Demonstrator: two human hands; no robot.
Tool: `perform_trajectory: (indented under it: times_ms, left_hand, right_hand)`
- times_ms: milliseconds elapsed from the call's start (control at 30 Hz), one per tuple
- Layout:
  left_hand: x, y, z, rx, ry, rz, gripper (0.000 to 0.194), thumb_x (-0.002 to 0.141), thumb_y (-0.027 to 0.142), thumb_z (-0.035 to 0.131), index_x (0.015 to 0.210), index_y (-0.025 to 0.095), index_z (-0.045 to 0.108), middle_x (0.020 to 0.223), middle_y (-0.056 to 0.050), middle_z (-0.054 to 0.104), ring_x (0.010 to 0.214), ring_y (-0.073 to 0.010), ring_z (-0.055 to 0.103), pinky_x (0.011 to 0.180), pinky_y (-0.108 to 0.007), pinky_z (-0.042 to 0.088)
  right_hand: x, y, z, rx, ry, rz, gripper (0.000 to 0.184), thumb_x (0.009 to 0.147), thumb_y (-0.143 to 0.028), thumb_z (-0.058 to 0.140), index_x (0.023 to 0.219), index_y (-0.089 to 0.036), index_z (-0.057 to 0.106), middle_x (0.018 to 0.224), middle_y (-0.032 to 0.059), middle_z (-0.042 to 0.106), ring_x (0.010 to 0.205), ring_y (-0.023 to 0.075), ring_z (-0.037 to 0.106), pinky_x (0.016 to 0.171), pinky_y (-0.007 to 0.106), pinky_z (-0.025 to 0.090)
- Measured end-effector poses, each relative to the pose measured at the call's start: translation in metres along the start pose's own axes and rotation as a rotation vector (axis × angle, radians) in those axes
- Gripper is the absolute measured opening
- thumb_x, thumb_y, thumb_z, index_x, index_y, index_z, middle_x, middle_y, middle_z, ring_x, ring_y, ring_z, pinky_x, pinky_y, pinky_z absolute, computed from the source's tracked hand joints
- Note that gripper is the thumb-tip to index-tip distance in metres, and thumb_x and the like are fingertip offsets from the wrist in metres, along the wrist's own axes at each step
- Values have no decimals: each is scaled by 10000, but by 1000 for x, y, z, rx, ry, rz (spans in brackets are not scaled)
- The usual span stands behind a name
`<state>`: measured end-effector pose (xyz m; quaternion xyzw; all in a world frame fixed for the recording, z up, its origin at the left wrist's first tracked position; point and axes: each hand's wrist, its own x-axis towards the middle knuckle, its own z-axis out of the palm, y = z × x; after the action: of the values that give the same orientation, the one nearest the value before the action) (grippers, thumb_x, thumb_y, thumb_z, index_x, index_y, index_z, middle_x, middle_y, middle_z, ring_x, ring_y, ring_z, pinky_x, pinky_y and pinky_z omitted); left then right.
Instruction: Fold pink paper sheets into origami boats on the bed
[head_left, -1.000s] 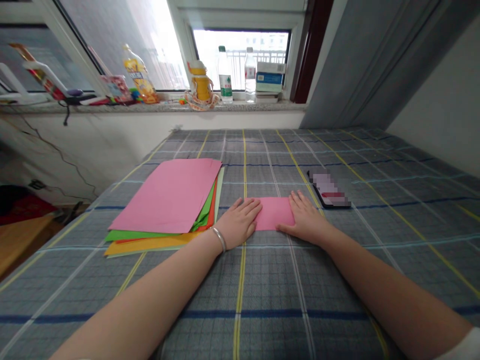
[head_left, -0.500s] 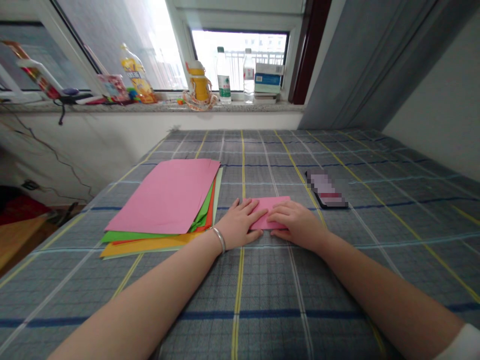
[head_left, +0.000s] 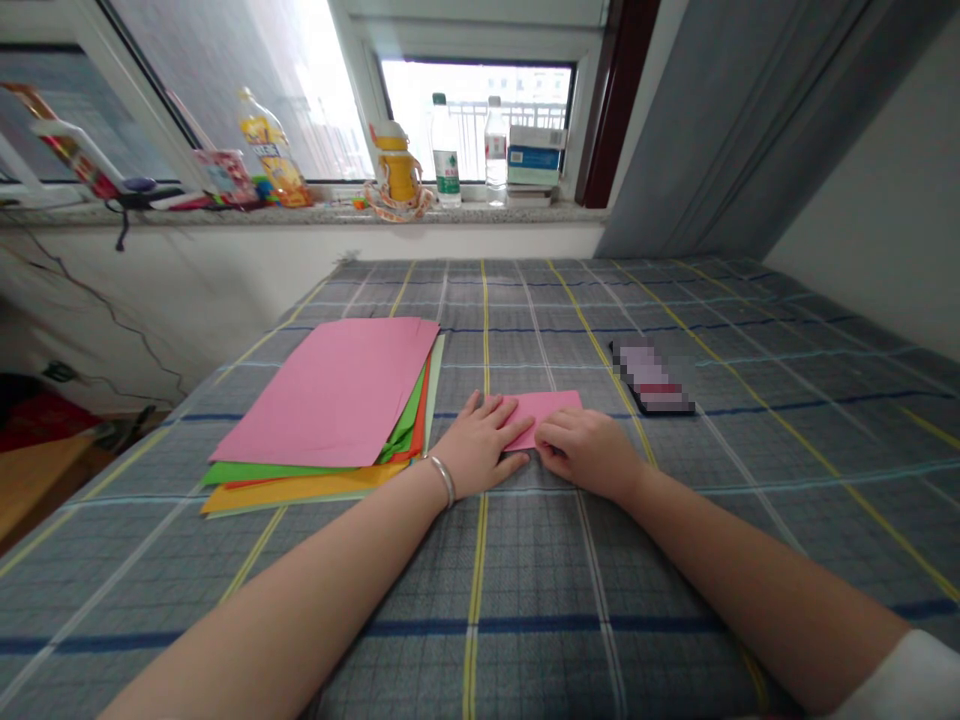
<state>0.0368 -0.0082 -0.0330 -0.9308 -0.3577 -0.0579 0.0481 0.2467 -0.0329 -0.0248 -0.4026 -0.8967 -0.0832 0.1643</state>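
A small pink piece of folded paper lies on the checked cloth in front of me. My left hand, with a silver bangle at the wrist, rests flat on its left part, fingers spread. At the paper's near right edge, my right hand is closed, its fingers curled and pressed together on that edge. Both hands cover parts of the paper, including much of its near side. Left of my hands lies a stack of coloured sheets, pink on top with green, orange and yellow ones showing below.
A phone with a blurred screen lies beyond my right hand on the checked cloth. Along the windowsill stand a yellow drinking bottle, clear plastic bottles, an orange drink bottle and boxes. A grey curtain hangs at the right.
My right hand's fingers have curled in more tightly at the paper's near edge. The left hand stays almost in the same place, flat on the paper.
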Motion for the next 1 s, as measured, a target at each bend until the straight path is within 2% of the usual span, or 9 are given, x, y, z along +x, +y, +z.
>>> perform_trajectory:
  times_ms: [133,200,333,433,700,1000]
  left_hand:
    - [0,1,1,-1,68,17,525,920,513,434,1336,198,492,1421,-144,462,1313,-334,406,1100,-580,227]
    - [2,3,-1,-6,136,51,462,918,477,461,1273,190,533,1359,-117,527,1280,-307,441,1118,-563,212]
    - [7,8,-5,12,267,132,206,924,321,479,952,175,622,1000,-46,672,1016,-199,583,1120,-429,275]
    - [9,10,-5,20,352,160,184,929,279,470,845,185,604,844,-15,660,867,-168,592,1038,-375,368]
    - [9,8,-6,-18,417,200,151,924,244,471,841,196,587,853,4,666,812,-153,581,962,-359,399]
    - [9,9,-13,31,422,235,169,932,225,437,844,184,577,840,-15,654,805,-165,573,898,-345,420]
  right_hand:
    - [0,1,3,-6,34,-21,140,845,-203,504,763,-203,617,799,-1,667,773,152,585,659,289,351]
    - [0,1,5,-7,65,-32,127,842,-203,516,765,-200,616,796,2,667,757,150,585,651,292,348]
    - [0,1,7,-6,123,-29,140,855,-211,511,749,-196,602,761,6,660,725,148,581,640,292,344]
    - [0,1,7,21,167,8,133,836,-196,520,723,-196,592,738,6,654,696,143,574,629,283,346]
    - [1,2,8,108,232,25,116,797,-160,527,714,-201,598,739,4,663,703,141,587,649,262,380]
    - [0,7,6,158,208,34,109,801,-180,561,728,-210,636,725,-11,699,678,140,625,630,260,391]
